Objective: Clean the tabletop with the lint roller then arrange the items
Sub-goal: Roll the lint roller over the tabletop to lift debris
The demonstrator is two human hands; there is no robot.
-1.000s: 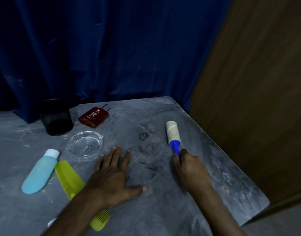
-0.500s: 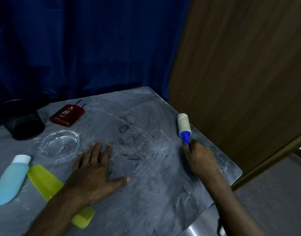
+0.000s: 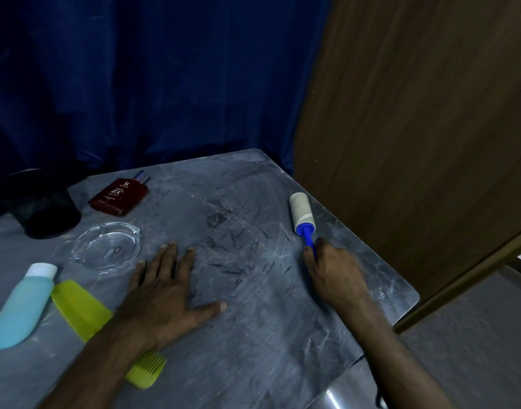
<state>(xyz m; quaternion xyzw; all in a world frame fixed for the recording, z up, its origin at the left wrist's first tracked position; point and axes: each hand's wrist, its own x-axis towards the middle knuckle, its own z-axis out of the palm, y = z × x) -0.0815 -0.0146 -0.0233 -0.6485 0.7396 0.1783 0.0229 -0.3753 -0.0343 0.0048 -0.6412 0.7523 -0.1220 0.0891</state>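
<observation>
My right hand grips the blue handle of a lint roller, whose pale roll lies on the grey tabletop near its right edge. Dark hairs are scattered on the surface between my hands. My left hand rests flat on the table with fingers spread, holding nothing. Its forearm crosses a yellow-green comb. A light-blue bottle with a white cap lies at the left. A clear glass dish, a red flat bottle and a black cup sit further back.
A dark blue curtain hangs behind the table. A brown wooden panel stands close along the table's right edge. The table's front right corner drops off to the floor.
The roller and my right hand have shifted rightward toward the table's right edge. My left hand has stayed flat in place. The camera has turned to the right.
</observation>
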